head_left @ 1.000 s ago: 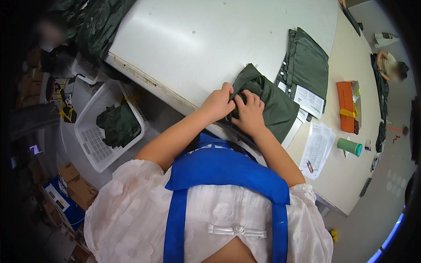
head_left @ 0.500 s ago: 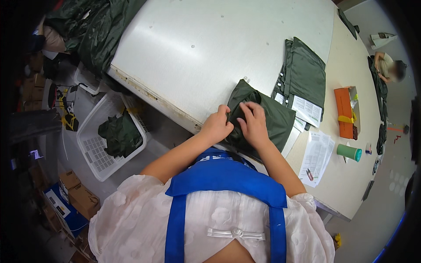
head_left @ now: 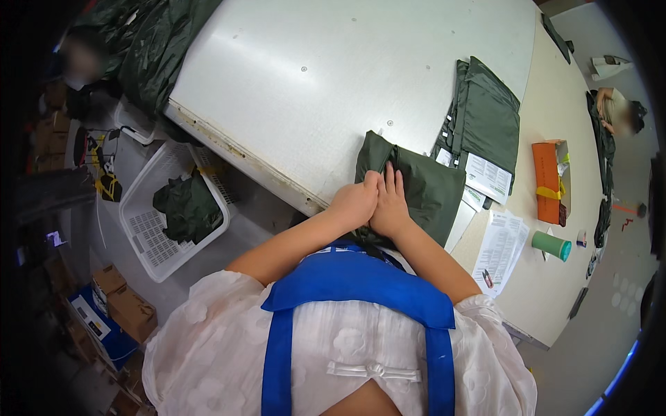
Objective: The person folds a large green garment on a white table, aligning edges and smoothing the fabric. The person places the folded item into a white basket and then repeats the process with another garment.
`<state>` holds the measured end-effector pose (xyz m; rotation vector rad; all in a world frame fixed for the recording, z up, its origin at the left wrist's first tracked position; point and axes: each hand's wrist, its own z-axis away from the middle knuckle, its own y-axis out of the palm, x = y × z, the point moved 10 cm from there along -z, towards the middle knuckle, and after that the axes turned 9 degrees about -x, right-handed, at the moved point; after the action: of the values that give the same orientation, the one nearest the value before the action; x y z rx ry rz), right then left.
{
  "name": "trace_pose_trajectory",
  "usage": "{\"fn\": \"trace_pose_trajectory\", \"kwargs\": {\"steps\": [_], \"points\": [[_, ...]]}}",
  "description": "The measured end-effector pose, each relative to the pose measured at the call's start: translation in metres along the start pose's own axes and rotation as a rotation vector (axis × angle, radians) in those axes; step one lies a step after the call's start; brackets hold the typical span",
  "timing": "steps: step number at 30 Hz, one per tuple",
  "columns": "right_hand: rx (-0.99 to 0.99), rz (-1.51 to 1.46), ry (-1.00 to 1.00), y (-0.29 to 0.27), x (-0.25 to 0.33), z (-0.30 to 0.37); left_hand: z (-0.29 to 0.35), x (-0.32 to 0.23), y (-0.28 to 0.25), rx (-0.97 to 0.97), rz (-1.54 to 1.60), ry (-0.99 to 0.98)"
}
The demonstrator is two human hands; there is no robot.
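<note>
A folded piece of glossy dark green fabric (head_left: 431, 194) lies at the near edge of the metal-topped table, right in front of me. My left hand (head_left: 352, 204) has its fingers curled closed at a fold on the left part of the fabric. Pressed close beside it, my right hand (head_left: 390, 210) rests on the same fabric with its fingers stretched out flat. Both hands touch each other near the fold. Further right sits a stack of folded dark green pieces (head_left: 491, 111) with a printed sheet (head_left: 488, 175) on it.
Printed papers (head_left: 501, 239) lie to the right, with red-handled thread snips (head_left: 488, 279) on them. Beyond are an orange box (head_left: 547, 173) and a green thread spool (head_left: 551, 245). On the floor at left, a white basket (head_left: 142, 249) holds green fabric. Another person (head_left: 614, 107) works at far right.
My left hand has moved right along the fabric to meet my right hand. The right hand's fingers have straightened and lie flat. The fabric's upper left corner looks more spread.
</note>
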<state>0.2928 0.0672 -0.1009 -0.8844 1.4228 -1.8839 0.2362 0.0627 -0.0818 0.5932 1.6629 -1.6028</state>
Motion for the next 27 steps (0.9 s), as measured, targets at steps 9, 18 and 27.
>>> {"fn": "trace_pose_trajectory", "kwargs": {"steps": [9, 18, 27], "points": [[-0.16, -0.142, 0.046, -0.022, -0.012, -0.012, -0.031, 0.023, -0.024, -0.158, 0.189, -0.043], [-0.174, -0.143, 0.076, -0.007, -0.011, -0.012, -0.022, 0.018, -0.009, -0.098, 0.132, -0.083], [-0.284, -0.072, 0.082, -0.035, -0.036, 0.023, -0.033, 0.003, -0.011, -0.093, 0.012, -0.076]]}}
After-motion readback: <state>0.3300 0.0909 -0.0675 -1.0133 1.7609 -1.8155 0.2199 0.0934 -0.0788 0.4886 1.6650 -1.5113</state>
